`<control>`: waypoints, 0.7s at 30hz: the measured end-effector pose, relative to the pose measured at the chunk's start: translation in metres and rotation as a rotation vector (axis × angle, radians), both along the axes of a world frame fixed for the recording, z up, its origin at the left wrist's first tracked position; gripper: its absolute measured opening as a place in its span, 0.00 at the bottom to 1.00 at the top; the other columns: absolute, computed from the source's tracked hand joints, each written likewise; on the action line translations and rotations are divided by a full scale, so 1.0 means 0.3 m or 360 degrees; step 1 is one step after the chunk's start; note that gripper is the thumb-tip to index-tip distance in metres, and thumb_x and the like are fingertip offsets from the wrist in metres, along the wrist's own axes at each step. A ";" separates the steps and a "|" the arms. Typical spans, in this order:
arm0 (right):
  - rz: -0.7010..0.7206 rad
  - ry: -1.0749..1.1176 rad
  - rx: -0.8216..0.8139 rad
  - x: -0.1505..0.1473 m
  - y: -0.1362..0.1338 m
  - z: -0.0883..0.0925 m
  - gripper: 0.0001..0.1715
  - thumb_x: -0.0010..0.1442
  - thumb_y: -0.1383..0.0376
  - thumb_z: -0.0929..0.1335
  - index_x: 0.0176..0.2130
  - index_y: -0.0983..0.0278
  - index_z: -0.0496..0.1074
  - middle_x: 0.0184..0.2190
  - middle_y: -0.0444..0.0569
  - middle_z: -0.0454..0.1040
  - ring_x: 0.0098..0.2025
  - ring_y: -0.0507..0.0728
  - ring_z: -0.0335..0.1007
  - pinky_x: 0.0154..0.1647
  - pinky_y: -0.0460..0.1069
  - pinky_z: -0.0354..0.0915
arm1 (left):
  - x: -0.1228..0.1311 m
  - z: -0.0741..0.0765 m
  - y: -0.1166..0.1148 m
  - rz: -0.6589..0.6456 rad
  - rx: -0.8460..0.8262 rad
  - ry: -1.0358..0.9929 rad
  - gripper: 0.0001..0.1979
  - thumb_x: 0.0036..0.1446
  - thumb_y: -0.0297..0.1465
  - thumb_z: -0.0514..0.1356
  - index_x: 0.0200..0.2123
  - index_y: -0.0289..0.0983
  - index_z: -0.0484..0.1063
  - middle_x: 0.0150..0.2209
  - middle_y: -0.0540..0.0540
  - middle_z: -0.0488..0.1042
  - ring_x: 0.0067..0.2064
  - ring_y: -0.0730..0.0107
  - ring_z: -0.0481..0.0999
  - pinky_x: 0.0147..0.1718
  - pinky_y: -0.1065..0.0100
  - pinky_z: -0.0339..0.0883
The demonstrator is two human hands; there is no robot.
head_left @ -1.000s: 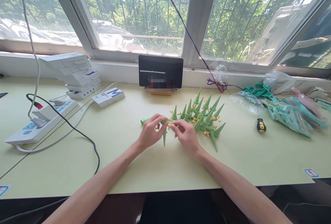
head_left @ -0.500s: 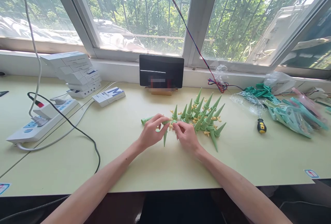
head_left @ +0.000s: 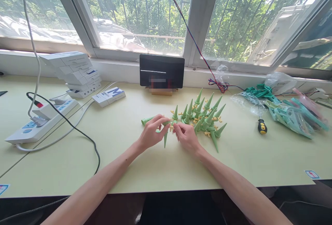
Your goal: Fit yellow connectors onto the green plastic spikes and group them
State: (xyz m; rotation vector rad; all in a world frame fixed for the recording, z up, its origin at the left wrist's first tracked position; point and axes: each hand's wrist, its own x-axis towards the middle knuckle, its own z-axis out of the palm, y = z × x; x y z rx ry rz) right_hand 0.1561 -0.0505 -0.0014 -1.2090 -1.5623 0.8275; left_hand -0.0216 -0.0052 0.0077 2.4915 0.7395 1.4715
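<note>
My left hand (head_left: 153,130) is closed on a green cone-shaped piece (head_left: 165,139), whose point hangs downward below the fingers. Close beside it, my right hand (head_left: 186,135) pinches a small yellow piece (head_left: 171,128) at the fingertips, against or very near the green piece; whether the two are joined cannot be made out. Right of my hands stands a cluster of similar green cones (head_left: 206,123), several with small yellow pieces stuck at their bases. Another green piece (head_left: 146,120) lies just behind my left hand, partly covered by it.
A tablet (head_left: 162,72) stands on a holder at the back. To the left are a power strip (head_left: 44,119), stacked white boxes (head_left: 83,76) and a single box (head_left: 109,97). At right lie a screwdriver (head_left: 262,126) and plastic bags (head_left: 290,117). The table's front edge runs beneath my forearms.
Almost nothing differs. Both hands keep the same place and grip, with only a very slight shift of the right fingers.
</note>
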 end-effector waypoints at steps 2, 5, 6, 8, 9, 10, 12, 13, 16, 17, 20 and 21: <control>0.0021 -0.0010 0.0002 0.000 -0.001 0.002 0.29 0.66 0.45 0.62 0.26 0.63 0.69 0.15 0.41 0.61 0.19 0.51 0.58 0.23 0.47 0.56 | 0.000 0.000 0.001 -0.0002 -0.0005 -0.0001 0.07 0.62 0.26 0.60 0.43 0.39 0.73 0.35 0.48 0.74 0.26 0.79 0.68 0.26 0.74 0.67; 0.0032 -0.0018 0.0001 0.000 -0.001 0.001 0.30 0.66 0.45 0.62 0.25 0.63 0.69 0.14 0.41 0.60 0.18 0.51 0.56 0.23 0.47 0.56 | 0.000 0.003 -0.001 -0.0009 -0.0002 0.0009 0.07 0.61 0.25 0.60 0.43 0.39 0.73 0.35 0.48 0.74 0.27 0.79 0.68 0.26 0.74 0.67; 0.0033 -0.0018 0.0000 -0.001 -0.001 0.000 0.31 0.66 0.45 0.62 0.24 0.63 0.68 0.14 0.41 0.60 0.18 0.51 0.56 0.23 0.47 0.56 | 0.000 0.004 -0.002 -0.0012 0.0004 0.0013 0.07 0.61 0.25 0.60 0.43 0.39 0.73 0.35 0.48 0.74 0.27 0.79 0.68 0.26 0.74 0.67; 0.0034 -0.0018 -0.0002 -0.001 0.000 -0.003 0.33 0.67 0.44 0.61 0.21 0.63 0.67 0.13 0.41 0.60 0.17 0.50 0.56 0.23 0.47 0.56 | 0.000 0.005 -0.004 -0.0017 0.0016 0.0022 0.07 0.62 0.25 0.60 0.43 0.38 0.73 0.35 0.48 0.74 0.27 0.79 0.69 0.27 0.74 0.67; 0.0035 -0.0020 -0.0005 -0.001 0.000 -0.004 0.34 0.67 0.44 0.60 0.20 0.63 0.66 0.13 0.41 0.60 0.17 0.50 0.56 0.23 0.47 0.56 | 0.000 0.005 -0.005 -0.0019 0.0020 0.0026 0.07 0.62 0.25 0.60 0.43 0.39 0.73 0.35 0.48 0.74 0.27 0.79 0.69 0.27 0.74 0.68; 0.0035 -0.0023 -0.0010 -0.001 0.001 -0.004 0.35 0.67 0.44 0.60 0.19 0.63 0.65 0.12 0.41 0.60 0.17 0.50 0.56 0.23 0.47 0.56 | 0.000 0.004 -0.006 -0.0021 0.0021 0.0029 0.07 0.62 0.26 0.60 0.43 0.39 0.73 0.35 0.48 0.74 0.27 0.79 0.69 0.27 0.74 0.68; 0.0033 -0.0029 -0.0022 -0.001 0.000 -0.005 0.37 0.68 0.43 0.59 0.18 0.63 0.65 0.12 0.41 0.60 0.17 0.50 0.56 0.23 0.47 0.56 | -0.001 0.003 -0.006 -0.0025 0.0016 0.0033 0.07 0.62 0.26 0.59 0.43 0.39 0.73 0.35 0.47 0.74 0.27 0.78 0.70 0.27 0.74 0.68; 0.0034 -0.0032 -0.0026 0.000 0.000 -0.006 0.37 0.68 0.43 0.58 0.18 0.63 0.65 0.12 0.41 0.60 0.16 0.50 0.56 0.23 0.47 0.56 | -0.001 0.003 -0.006 -0.0028 0.0012 0.0034 0.07 0.62 0.26 0.59 0.44 0.39 0.73 0.35 0.47 0.75 0.27 0.78 0.70 0.27 0.74 0.68; 0.0037 -0.0041 -0.0039 0.000 0.000 -0.008 0.38 0.67 0.42 0.58 0.18 0.63 0.65 0.12 0.42 0.61 0.16 0.51 0.58 0.23 0.47 0.58 | -0.001 0.005 -0.007 -0.0027 0.0003 0.0032 0.07 0.62 0.26 0.59 0.43 0.39 0.73 0.36 0.47 0.75 0.27 0.78 0.70 0.27 0.73 0.68; 0.0037 -0.0033 -0.0049 0.000 0.000 -0.008 0.38 0.67 0.41 0.58 0.18 0.63 0.65 0.12 0.42 0.61 0.16 0.51 0.59 0.22 0.47 0.58 | -0.001 0.006 -0.007 -0.0027 0.0004 0.0032 0.07 0.62 0.26 0.59 0.43 0.39 0.73 0.35 0.47 0.75 0.27 0.78 0.69 0.27 0.73 0.68; 0.0040 0.0049 -0.0082 0.000 -0.003 -0.008 0.35 0.67 0.41 0.59 0.22 0.62 0.66 0.13 0.40 0.60 0.15 0.51 0.60 0.21 0.47 0.59 | -0.001 0.011 -0.007 -0.0023 0.0018 0.0024 0.07 0.63 0.27 0.59 0.43 0.39 0.74 0.35 0.48 0.75 0.27 0.78 0.70 0.26 0.73 0.68; 0.0048 0.0089 -0.0090 -0.001 -0.004 -0.006 0.32 0.66 0.42 0.60 0.25 0.62 0.67 0.13 0.40 0.61 0.14 0.51 0.60 0.20 0.47 0.58 | -0.001 0.012 -0.006 -0.0023 0.0021 0.0018 0.07 0.62 0.26 0.59 0.43 0.39 0.74 0.35 0.48 0.74 0.27 0.78 0.70 0.26 0.73 0.68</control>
